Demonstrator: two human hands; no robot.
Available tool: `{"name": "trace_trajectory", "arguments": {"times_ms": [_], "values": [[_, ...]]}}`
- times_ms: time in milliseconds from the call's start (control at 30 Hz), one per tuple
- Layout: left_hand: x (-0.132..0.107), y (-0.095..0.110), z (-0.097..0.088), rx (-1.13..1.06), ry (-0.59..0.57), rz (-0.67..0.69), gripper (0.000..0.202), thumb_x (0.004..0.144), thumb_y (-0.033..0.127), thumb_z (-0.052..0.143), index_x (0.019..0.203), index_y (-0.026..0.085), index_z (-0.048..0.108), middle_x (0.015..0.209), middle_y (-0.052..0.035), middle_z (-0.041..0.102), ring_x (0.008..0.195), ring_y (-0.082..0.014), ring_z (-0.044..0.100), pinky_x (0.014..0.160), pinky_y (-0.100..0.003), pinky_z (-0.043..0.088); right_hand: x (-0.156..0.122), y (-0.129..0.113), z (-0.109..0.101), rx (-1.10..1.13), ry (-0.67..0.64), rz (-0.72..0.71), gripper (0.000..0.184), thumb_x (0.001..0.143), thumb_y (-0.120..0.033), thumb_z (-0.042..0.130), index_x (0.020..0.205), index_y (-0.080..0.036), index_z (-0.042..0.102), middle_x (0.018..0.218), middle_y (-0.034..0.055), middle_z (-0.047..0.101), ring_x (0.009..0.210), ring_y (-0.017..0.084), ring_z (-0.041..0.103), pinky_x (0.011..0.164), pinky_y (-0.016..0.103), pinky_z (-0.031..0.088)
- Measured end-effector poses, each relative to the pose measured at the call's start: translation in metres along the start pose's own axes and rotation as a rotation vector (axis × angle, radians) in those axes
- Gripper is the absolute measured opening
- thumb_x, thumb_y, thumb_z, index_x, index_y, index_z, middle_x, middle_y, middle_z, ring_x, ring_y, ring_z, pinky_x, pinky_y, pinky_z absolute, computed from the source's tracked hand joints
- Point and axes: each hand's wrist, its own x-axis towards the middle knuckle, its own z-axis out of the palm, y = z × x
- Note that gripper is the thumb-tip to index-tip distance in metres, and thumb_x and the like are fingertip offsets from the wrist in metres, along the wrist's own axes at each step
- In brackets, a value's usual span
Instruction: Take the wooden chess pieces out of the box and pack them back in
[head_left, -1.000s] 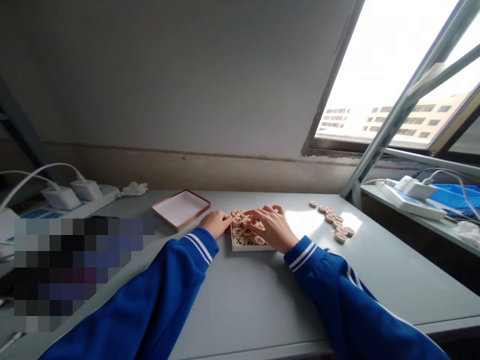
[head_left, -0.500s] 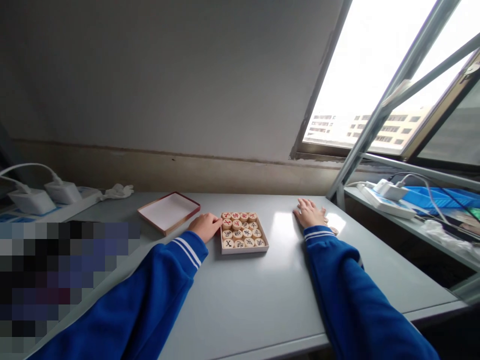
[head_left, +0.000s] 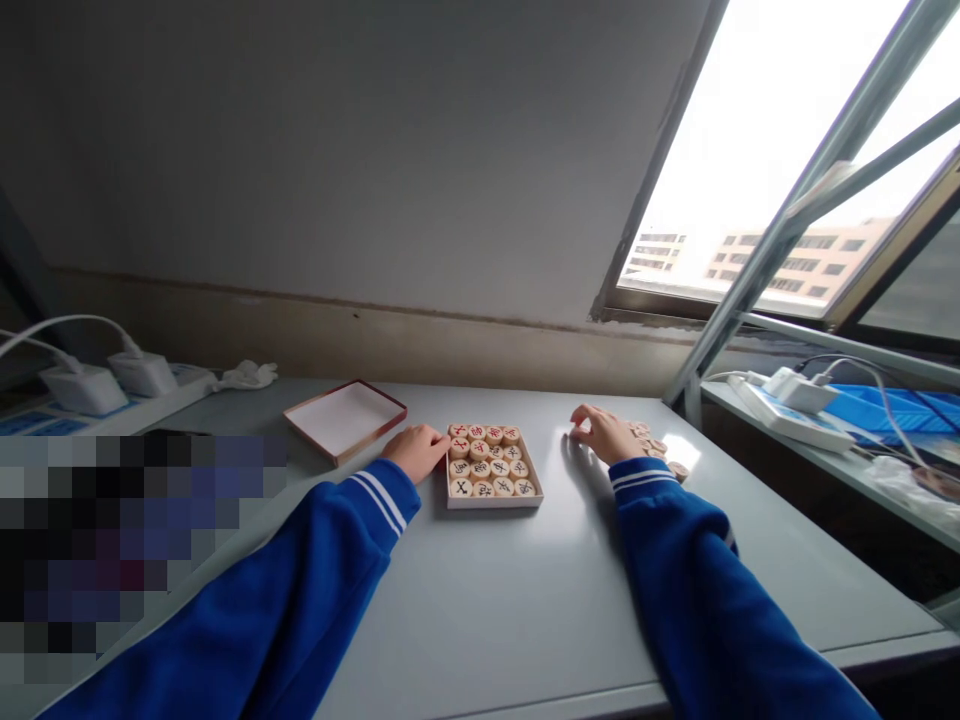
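Observation:
A shallow box (head_left: pixel 491 498) on the grey table holds several round wooden chess pieces (head_left: pixel 486 460) marked in red and black. My left hand (head_left: pixel 421 450) rests curled against the box's left edge. My right hand (head_left: pixel 602 433) lies to the right of the box, fingers bent and pinched at the tips, beside several loose pieces (head_left: pixel 655 447). Whether a piece sits between those fingers I cannot make out. Both arms wear blue sleeves with white stripes.
The box's lid (head_left: pixel 345 418) lies upturned at the back left. A white power strip with chargers (head_left: pixel 112 385) and a crumpled glove (head_left: pixel 244 376) sit further left. A metal window frame (head_left: pixel 757 270) rises at the right, with another power strip (head_left: pixel 784 405) on a shelf.
My right hand left the box, went right to the loose pieces, and has now drawn back slightly toward the box with its fingers pinched. My left hand stayed at the box's edge.

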Motion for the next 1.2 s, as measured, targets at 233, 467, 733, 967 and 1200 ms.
{"name": "trace_trajectory", "arguments": {"times_ms": [233,467,733,967,1200], "values": [[0.000,-0.001,0.001,-0.005,-0.001,-0.003,0.038,0.077,0.037,0.032,0.053,0.019,0.056,0.069,-0.0061,0.065,0.065,-0.0171,0.055,0.053,-0.025,0.029,-0.016,-0.054,-0.012,0.552,0.005,-0.334,0.017,0.073,-0.033,0.055,0.085,-0.021,0.055,0.086,0.0015,0.061,0.063,0.011,0.055,0.060,0.024,0.043],[-0.001,0.000,0.000,0.013,0.019,0.015,0.040,0.078,0.036,0.031,0.053,0.017,0.056,0.064,-0.0070,0.063,0.062,-0.0160,0.053,0.052,-0.025,0.028,-0.033,-0.101,-0.012,0.378,0.044,-0.506,0.017,0.077,-0.028,0.053,0.093,-0.022,0.054,0.093,0.0021,0.056,0.072,0.012,0.054,0.069,0.028,0.042],[-0.003,0.002,-0.001,-0.008,0.010,0.003,0.040,0.079,0.037,0.033,0.054,0.016,0.056,0.065,-0.0076,0.063,0.063,-0.0169,0.053,0.052,-0.026,0.028,-0.032,-0.094,-0.008,0.372,0.038,-0.486,0.009,0.077,-0.027,0.055,0.081,-0.019,0.055,0.092,0.0044,0.052,0.073,0.012,0.053,0.072,0.029,0.039],[-0.004,0.001,-0.001,-0.007,0.003,0.006,0.042,0.079,0.038,0.031,0.055,0.017,0.058,0.065,-0.0070,0.063,0.061,-0.0170,0.053,0.051,-0.026,0.026,-0.032,-0.092,-0.010,0.301,0.040,-0.463,0.011,0.079,-0.029,0.053,0.077,-0.021,0.059,0.082,0.0009,0.058,0.074,0.013,0.053,0.074,0.030,0.031],[-0.003,0.001,0.000,-0.003,0.012,0.010,0.041,0.078,0.038,0.032,0.055,0.018,0.058,0.068,-0.0070,0.064,0.065,-0.0172,0.054,0.052,-0.025,0.027,-0.032,-0.094,-0.010,0.237,0.067,-0.484,0.012,0.078,-0.033,0.054,0.080,-0.023,0.059,0.076,-0.0003,0.062,0.076,0.015,0.053,0.077,0.031,0.027]]}}
